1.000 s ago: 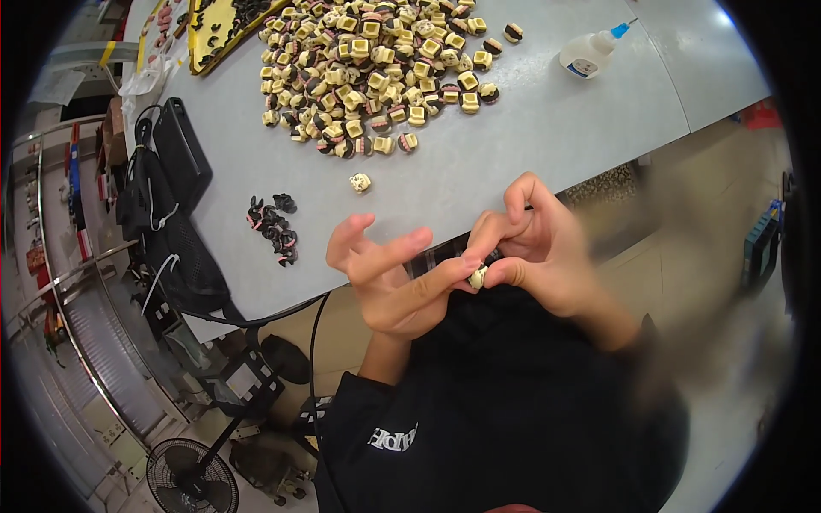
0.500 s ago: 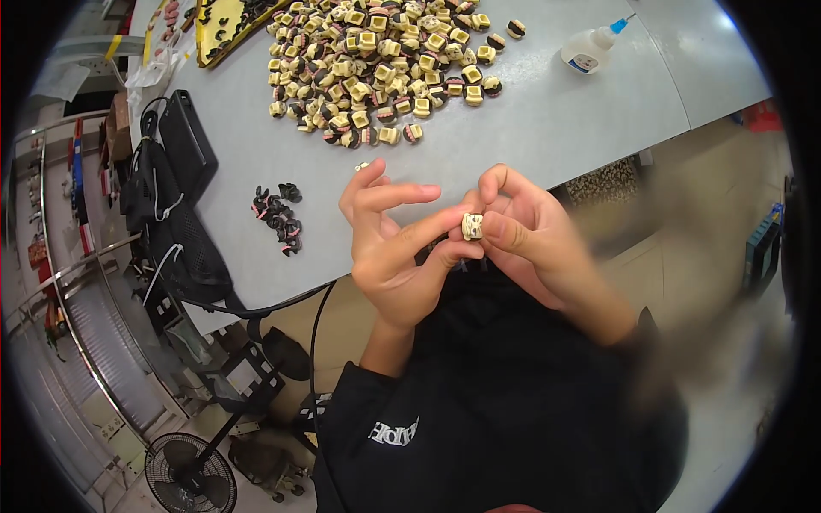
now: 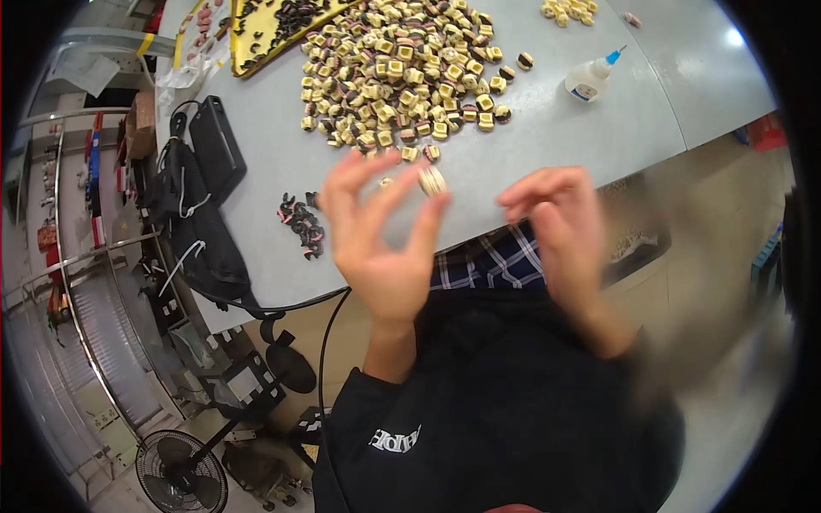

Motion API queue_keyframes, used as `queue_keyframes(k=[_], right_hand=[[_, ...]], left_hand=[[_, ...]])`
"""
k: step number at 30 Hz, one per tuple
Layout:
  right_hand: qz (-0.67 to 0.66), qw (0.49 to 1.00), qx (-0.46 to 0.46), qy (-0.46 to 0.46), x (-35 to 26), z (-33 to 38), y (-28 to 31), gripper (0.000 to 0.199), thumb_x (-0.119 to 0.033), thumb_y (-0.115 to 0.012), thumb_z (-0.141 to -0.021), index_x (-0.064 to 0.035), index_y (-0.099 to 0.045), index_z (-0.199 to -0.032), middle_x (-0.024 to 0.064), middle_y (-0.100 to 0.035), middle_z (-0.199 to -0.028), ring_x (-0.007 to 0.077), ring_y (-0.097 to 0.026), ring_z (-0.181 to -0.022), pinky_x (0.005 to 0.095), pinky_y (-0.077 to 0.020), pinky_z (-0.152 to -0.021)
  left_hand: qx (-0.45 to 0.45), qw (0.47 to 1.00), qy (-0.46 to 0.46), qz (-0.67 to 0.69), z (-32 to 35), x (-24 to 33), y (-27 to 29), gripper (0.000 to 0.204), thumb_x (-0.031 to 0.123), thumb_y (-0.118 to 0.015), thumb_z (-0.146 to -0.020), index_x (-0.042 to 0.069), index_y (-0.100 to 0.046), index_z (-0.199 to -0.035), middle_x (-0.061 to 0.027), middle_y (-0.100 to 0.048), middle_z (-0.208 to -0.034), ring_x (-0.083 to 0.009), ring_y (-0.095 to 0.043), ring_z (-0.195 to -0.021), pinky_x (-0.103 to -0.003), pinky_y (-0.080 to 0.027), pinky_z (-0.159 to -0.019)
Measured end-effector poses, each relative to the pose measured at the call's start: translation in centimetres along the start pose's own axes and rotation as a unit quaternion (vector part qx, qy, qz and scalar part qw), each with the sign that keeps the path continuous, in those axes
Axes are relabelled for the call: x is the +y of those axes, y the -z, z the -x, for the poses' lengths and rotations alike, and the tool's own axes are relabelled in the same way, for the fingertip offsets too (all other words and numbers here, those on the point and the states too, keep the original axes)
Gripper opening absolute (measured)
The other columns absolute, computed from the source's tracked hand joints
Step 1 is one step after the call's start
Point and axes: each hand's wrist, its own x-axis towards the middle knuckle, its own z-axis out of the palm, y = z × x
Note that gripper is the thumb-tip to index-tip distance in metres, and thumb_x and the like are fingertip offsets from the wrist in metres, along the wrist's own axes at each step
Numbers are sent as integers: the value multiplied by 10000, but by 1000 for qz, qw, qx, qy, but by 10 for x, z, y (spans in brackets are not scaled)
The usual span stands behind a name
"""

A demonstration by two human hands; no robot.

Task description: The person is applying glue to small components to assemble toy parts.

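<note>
small cream piece (image 3: 434, 180) — in left hand (image 3: 381, 252)

Left fingers (image 3: 424, 231) pinched; right fingers (image 3: 542, 185) perhaps half-curled

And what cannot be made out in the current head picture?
All in the head view:
Cream piece in the left hand: surface details, blurred.
Right hand: whether it holds anything; blurred.
Yellow tray: far end, cut off by top edge.
Pile of pieces: lower layers, hidden under upper ones.
</note>
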Motion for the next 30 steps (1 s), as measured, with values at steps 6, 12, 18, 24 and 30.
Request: queue_keyframes(k=[6, 12, 18, 24, 30], right_hand=[[210, 955, 64, 201, -17, -1, 16, 154, -28, -458, -866, 6, -402, -1006, 168, -562, -969, 162, -534, -832, 266, -424, -762], [240, 915, 186, 266, -19, -12, 36, 147, -23, -462, -867, 6, -422, -1005, 174, -561, -1010, 185, -536, -900, 285, -418, -796], [284, 878, 242, 300, -28, -30, 47, 128, -23, -456, -874, -3, -443, -999, 178, -554, -1054, 209, -523, -991, 309, -412, -847], [295, 877, 233, 300, -20, -32, 48, 129, -27, -452, -878, -8, -440, -1005, 180, -552, -1062, 202, -528, -975, 302, -415, -849], [297, 881, 229, 287, -20, -32, 50, 131, -40, -454, -883, -7, -436, -1009, 181, -551, -1064, 193, -531, -966, 296, -414, -854]], left_hand=[[48, 983, 9, -178, -65, 3, 17, 290, 128, -701, -707, 48, -649, -980, -81, -567, -1017, -261, -460, -1031, -343, -385, -883], [23, 974, 68, -217, -34, -10, 60, 290, 95, -646, -759, 21, -613, -1037, -78, -572, -1016, -260, -498, -993, -326, -402, -853], [-36, 948, 88, -305, -5, -29, 90, 244, 35, -645, -731, 16, -625, -973, -74, -577, -987, -223, -527, -924, -314, -443, -778], [-30, 958, 101, -268, 2, -39, 81, 199, 25, -668, -697, 7, -637, -893, -67, -578, -976, -216, -523, -905, -313, -448, -753], [25, 963, 70, -260, 5, -41, 77, 191, 24, -694, -665, 8, -646, -849, -72, -595, -943, -224, -523, -890, -326, -445, -757]])
